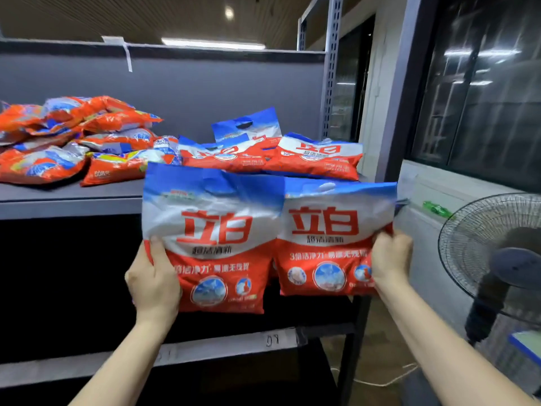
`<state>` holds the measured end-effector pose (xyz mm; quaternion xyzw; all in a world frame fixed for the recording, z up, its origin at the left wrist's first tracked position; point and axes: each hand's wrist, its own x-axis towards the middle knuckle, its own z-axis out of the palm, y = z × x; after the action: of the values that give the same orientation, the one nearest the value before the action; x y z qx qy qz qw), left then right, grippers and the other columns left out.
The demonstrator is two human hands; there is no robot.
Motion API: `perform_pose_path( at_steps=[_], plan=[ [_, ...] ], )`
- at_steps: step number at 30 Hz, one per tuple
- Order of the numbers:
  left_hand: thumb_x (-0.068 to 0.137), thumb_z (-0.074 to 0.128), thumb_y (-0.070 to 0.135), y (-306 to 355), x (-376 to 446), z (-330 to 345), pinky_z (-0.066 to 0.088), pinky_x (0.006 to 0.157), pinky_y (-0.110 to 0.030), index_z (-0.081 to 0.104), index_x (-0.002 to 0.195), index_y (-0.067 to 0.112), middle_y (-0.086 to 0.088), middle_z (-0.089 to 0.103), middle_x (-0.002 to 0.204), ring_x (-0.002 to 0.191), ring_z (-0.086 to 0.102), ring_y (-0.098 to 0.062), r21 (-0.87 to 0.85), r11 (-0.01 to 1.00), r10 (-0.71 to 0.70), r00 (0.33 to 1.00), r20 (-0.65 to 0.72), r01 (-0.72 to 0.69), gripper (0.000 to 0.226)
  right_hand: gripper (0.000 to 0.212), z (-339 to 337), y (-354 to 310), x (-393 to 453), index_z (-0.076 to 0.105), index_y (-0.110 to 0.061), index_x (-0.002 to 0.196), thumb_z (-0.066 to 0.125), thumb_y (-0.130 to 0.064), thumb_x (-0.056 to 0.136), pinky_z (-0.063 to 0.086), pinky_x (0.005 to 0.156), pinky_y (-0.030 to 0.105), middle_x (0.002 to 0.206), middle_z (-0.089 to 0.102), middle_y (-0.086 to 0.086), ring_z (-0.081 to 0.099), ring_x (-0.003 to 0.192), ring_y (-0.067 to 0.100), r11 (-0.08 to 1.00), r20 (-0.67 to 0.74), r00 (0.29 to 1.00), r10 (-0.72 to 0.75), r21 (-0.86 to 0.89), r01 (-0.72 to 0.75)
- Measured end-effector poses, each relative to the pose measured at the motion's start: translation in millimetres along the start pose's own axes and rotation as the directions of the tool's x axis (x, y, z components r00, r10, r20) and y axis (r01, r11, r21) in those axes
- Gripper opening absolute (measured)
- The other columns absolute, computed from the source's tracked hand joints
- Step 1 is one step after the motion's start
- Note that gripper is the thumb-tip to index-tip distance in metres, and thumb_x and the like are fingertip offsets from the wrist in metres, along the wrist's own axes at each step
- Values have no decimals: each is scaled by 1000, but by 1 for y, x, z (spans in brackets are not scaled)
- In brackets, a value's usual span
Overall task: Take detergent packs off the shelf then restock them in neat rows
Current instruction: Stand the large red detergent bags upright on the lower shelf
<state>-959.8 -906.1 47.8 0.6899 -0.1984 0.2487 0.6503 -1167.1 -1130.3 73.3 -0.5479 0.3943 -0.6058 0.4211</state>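
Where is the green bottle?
The green bottle lies on the white ledge at the right, just above the fan, right of the held packs.

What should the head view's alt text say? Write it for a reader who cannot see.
A person holds two detergent packs side by side before a grey shelf, the left hand gripping one pack, the right hand the other pack. More packs lie heaped on it.

Stockroom: metal shelving (pixel 70 197), detergent packs (pixel 316 159)
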Motion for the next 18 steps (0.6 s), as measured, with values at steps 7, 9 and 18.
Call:
perform_pose_path(
  at_steps=[7,9,18],
  plan=[
    [98,31,35,-64,-33,15,37,65,-34,59,92,1,-5,53,67,66,51,-27,121,986,-120,991,66,111,44,31,14,69,-7,55,-16,62,43,-7,89,46,62,35,69,62,10,60,69,29,975,117,974,196,-126,-181],
    [97,30,40,-80,-34,23,39,62,-33,56,89,2,-5,52,62,62,53,-29,140,977,-173,981,83,161,46,26,27,86,-6,54,-15,57,42,-11,80,47,59,38,64,61,11,60,66,32,962,99,968,230,-171,-211],
    [98,34,38,-134,-12,91,42,60,-31,55,93,2,-26,59,75,66,58,-31,10,956,-292,948,124,293,43,23,82,146,26,60,-4,88,38,-3,96,45,75,38,96,61,12,56,85,26,918,-5,920,391,-61,-391]
  ],
)
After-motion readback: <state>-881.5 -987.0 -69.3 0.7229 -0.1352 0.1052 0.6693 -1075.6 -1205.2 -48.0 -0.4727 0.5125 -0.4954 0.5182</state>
